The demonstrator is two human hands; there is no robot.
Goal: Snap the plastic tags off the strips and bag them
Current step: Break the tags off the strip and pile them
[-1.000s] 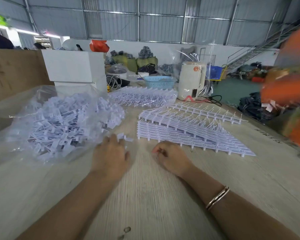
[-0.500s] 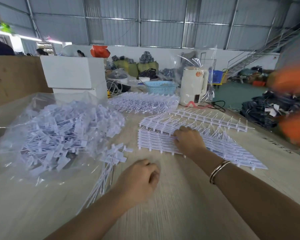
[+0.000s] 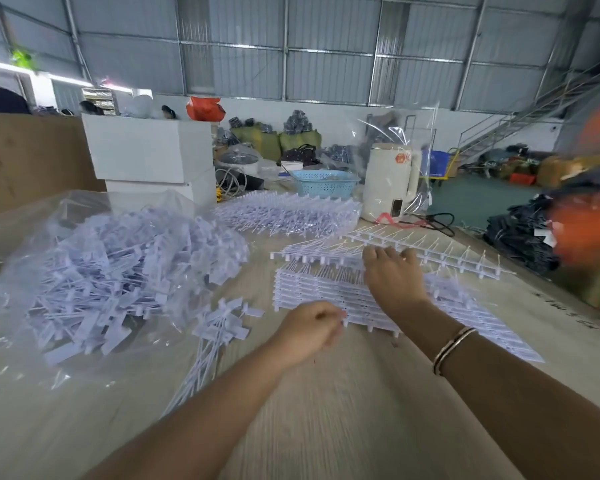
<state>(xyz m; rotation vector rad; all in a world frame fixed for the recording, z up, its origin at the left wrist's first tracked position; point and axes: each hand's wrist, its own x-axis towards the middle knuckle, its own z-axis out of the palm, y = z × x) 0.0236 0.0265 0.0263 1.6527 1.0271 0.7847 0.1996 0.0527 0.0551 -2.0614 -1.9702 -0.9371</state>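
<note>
Loose tags [image 3: 111, 271] are piled in the clear bag [image 3: 21, 237] on the left. The left hand [image 3: 309, 327] is curled, nothing visibly held. The right hand [image 3: 392, 275] is laid flat on the stacked strips [image 3: 319, 292].

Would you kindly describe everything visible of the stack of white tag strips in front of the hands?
The stack of tag strips is white moulded plastic: flat layered strips with thin pins and small pegs along the near edge. It lies flat on the wooden table, fanning out to the right. The right hand rests on top with fingers spread, reaching its far side; the left hand, loosely curled, meets the near edge. A single strip lies just behind it.
</note>
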